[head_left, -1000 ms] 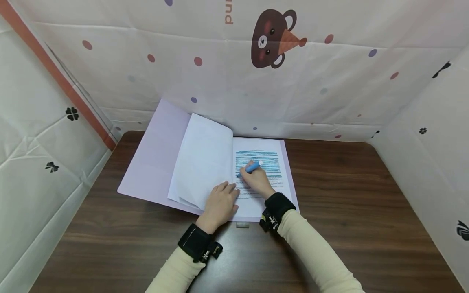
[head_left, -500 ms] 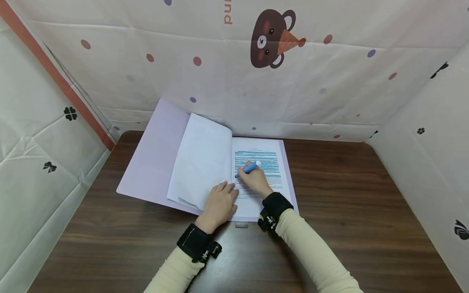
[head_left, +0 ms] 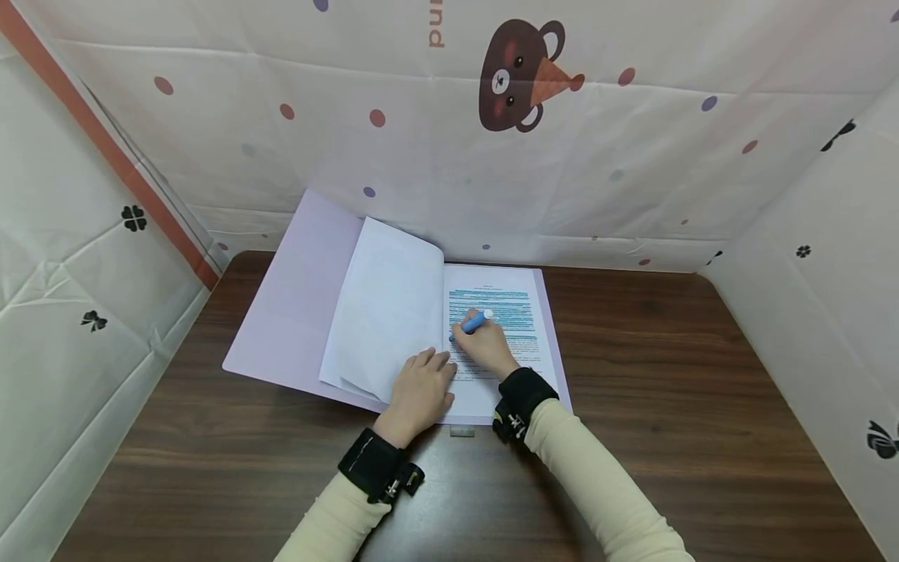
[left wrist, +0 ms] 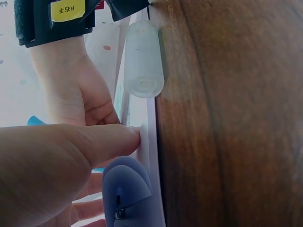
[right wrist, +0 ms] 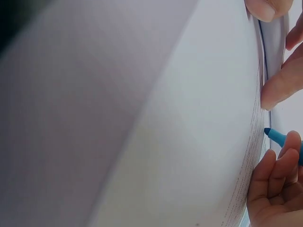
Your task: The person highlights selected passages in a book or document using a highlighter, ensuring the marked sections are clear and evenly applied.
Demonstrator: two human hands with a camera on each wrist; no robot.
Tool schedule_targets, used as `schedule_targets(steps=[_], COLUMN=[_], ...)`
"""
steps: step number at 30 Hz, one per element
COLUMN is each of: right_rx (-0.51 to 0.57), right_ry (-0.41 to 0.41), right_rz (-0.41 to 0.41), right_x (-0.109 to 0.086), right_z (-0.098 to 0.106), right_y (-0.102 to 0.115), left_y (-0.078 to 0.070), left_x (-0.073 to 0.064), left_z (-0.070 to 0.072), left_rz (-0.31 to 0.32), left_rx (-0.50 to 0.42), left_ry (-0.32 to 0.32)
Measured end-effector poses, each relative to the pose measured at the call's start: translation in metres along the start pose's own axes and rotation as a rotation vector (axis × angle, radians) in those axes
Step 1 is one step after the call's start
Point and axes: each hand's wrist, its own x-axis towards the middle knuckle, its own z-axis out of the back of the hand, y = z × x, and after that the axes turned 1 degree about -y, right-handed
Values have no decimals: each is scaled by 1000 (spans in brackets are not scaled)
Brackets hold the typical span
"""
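Note:
In the head view, my right hand (head_left: 486, 346) pinches a blue highlighter marker (head_left: 474, 321) by its barrel. Its tip meets the left part of a printed page (head_left: 477, 402), where many upper lines carry blue strokes. My left hand (head_left: 419, 390) lies with its fingers extended over the fold, across the turned-over white sheets (head_left: 393, 304) and the page's lower left. The right wrist view shows the marker's dark blue tip (right wrist: 268, 131) against the paper, close to my left fingers (right wrist: 284, 85). My left thumb (left wrist: 109, 142) fills the near part of the left wrist view.
An open lilac folder (head_left: 295, 312) bears the papers on a dark wooden table (head_left: 646, 375). A small translucent cylinder-like piece (left wrist: 144, 61) sits at the folder's near edge. A patterned white cloth (head_left: 421, 172) stands behind the table, with similar cloth at both sides.
My right hand and the marker have shifted slightly to the left across the page. My left hand stays on the papers, and the view itself has drifted a little.

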Motion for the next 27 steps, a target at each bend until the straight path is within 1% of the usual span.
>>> schedule_targets(steps=[8, 15, 20, 27], right_rx=[-17, -1, 25, 9], right_ry=[-4, -1, 0, -2], right_rz=[9, 11, 12, 6], right_x=[1, -1, -2, -2], right_z=[0, 3, 5, 7], right_y=[-1, -2, -3, -5], left_y=[0, 0, 0, 0], left_x=[1, 1, 1, 0], left_z=[-1, -2, -2, -1], left_rz=[0, 4, 5, 1], left_rx=[-1, -13, -10, 1], left_ry=[-9, 10, 12, 15])
